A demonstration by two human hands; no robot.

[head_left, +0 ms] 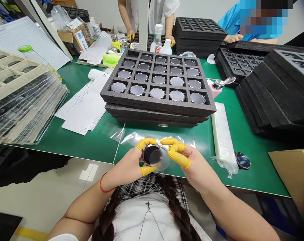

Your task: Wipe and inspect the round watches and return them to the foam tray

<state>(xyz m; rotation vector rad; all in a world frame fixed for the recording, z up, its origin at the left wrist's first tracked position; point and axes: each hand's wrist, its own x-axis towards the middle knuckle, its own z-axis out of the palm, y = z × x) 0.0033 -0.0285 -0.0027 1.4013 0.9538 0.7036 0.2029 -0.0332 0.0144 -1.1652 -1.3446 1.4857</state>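
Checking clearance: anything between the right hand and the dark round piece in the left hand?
Yes: a translucent round disc shows between the right hand and the dark round piece in the left hand, overlapping the piece's lower right in this view. Whether it touches the piece, I can't tell.

Head-worn view, facing forward and down
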